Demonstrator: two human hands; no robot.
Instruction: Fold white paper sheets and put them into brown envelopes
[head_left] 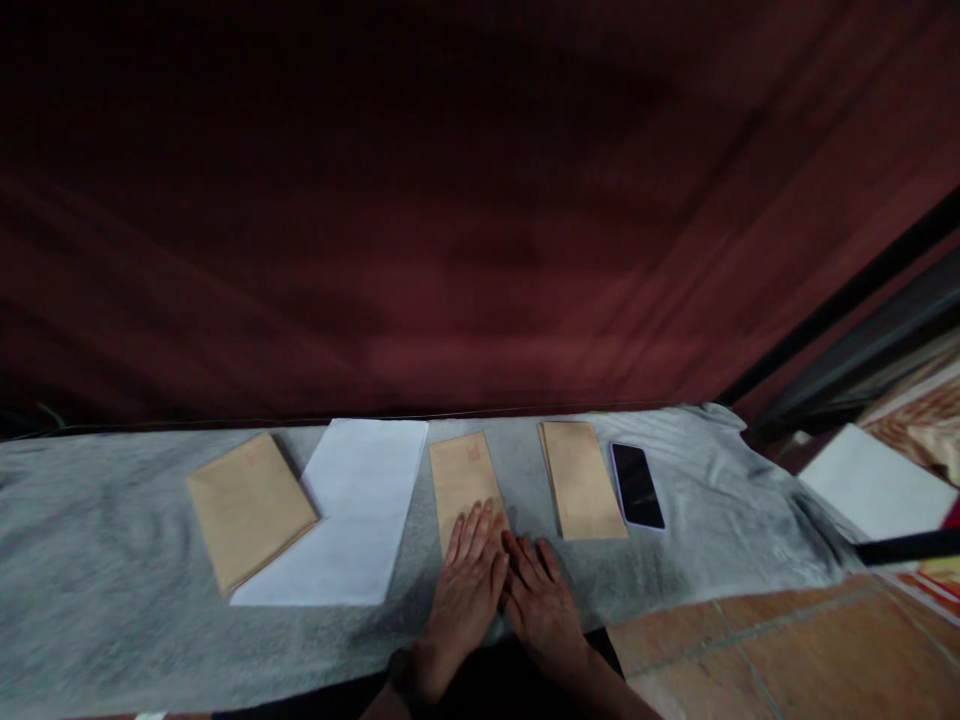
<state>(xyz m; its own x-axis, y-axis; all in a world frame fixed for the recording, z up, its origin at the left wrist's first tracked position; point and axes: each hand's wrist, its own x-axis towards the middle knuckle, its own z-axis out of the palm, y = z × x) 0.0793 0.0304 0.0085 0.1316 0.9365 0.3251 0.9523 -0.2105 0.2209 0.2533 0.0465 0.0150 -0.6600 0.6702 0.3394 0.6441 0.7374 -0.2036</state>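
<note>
My left hand [465, 585] lies flat with fingers stretched out on the near end of a narrow brown envelope [463, 478] on the grey cloth [112, 560]. My right hand [541, 598] rests flat beside it on the cloth, fingers extended, touching the left hand and the envelope's near corner. Neither hand grips anything. To the right lies another brown envelope stack [581, 478], to the left a white sheet of paper [352, 510].
A wider brown envelope [247, 508] lies at the left, partly over the white sheet. A black phone [637, 485] rests right of the envelope stack. A dark red curtain [450, 220] hangs behind. White paper [874, 480] and tiled floor [787, 650] are at the right.
</note>
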